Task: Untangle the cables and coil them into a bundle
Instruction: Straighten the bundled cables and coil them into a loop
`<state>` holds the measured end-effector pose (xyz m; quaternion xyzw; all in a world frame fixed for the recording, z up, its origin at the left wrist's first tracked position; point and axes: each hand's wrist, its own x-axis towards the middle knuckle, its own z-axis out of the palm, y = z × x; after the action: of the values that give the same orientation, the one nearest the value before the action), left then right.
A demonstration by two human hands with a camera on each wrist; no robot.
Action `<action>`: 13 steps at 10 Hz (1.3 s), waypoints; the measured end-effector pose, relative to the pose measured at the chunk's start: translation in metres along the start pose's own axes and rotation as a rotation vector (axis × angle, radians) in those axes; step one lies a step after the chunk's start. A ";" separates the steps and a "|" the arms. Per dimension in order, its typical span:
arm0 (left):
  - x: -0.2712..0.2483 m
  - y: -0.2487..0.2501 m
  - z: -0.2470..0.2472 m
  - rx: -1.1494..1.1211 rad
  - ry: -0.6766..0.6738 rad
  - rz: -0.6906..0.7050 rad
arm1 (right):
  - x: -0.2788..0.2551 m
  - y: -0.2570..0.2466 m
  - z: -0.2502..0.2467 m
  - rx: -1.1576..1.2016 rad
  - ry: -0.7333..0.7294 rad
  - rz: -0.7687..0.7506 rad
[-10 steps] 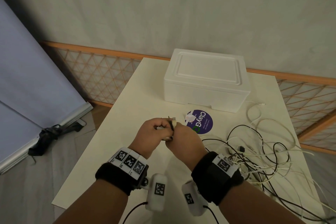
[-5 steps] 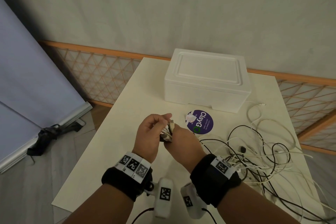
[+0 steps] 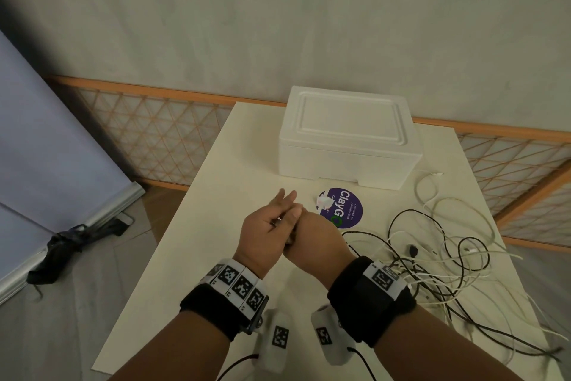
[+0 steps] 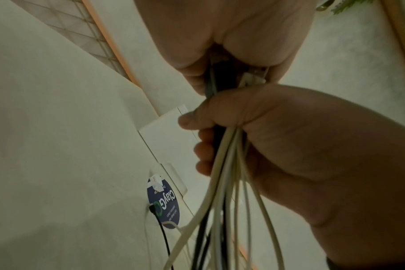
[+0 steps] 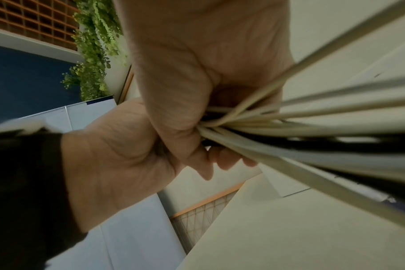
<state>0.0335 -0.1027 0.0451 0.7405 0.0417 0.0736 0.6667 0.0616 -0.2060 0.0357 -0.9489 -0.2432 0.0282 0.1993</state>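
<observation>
Several white and black cables (image 3: 432, 260) lie tangled on the right half of the cream table (image 3: 197, 244). My right hand (image 3: 312, 241) is a fist that grips a bunch of their strands (image 4: 229, 164) near the ends, above the table's middle. The strands (image 5: 324, 126) fan out from that fist toward the tangle. My left hand (image 3: 278, 213) lies flat against the right fist with fingers stretched forward. Its palm (image 4: 231, 36) covers the cable ends, where a pale connector (image 4: 252, 78) shows.
A white foam box (image 3: 349, 136) stands at the table's back. A round purple sticker (image 3: 343, 207) lies just beyond my hands. A lattice fence (image 3: 160, 136) runs behind the table. A black object (image 3: 71, 241) lies on the floor at left.
My left hand's fingers, curled round the cable ends a second ago, have straightened out. Both hands stay together in nearly the same spot; the right keeps its grip.
</observation>
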 end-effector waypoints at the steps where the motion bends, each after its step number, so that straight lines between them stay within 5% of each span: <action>1: 0.003 -0.002 -0.011 0.012 -0.059 0.046 | 0.003 -0.011 0.000 0.134 -0.010 -0.021; 3: 0.023 -0.034 -0.051 -0.426 -0.243 -0.178 | 0.011 -0.014 -0.002 0.657 0.059 0.302; 4: 0.012 -0.036 -0.049 -0.224 -0.429 -0.224 | 0.015 -0.025 -0.004 0.945 0.104 0.342; 5: 0.007 -0.027 -0.036 -0.269 -0.429 -0.183 | 0.017 -0.033 -0.001 1.083 0.123 0.308; 7: 0.005 -0.035 -0.028 0.064 -0.334 -0.360 | 0.021 -0.030 0.003 1.094 0.044 0.235; 8: 0.004 -0.029 -0.022 0.018 -0.244 -0.292 | 0.024 -0.024 0.009 0.933 -0.032 0.238; 9: 0.011 -0.026 -0.014 -0.353 -0.131 -0.230 | 0.024 -0.021 -0.001 0.956 -0.058 0.238; 10: 0.012 -0.021 -0.016 -0.289 -0.182 -0.273 | 0.022 -0.021 -0.018 1.030 0.053 0.172; 12: 0.011 -0.030 -0.016 0.267 -0.183 -0.110 | 0.026 -0.035 -0.040 0.737 -0.003 -0.033; 13: 0.010 -0.025 -0.021 0.283 -0.184 -0.154 | 0.030 -0.037 -0.041 0.541 -0.063 -0.104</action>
<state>0.0406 -0.0778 0.0233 0.8253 0.0472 -0.0525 0.5603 0.0778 -0.1768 0.0895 -0.8460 -0.2816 0.1115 0.4389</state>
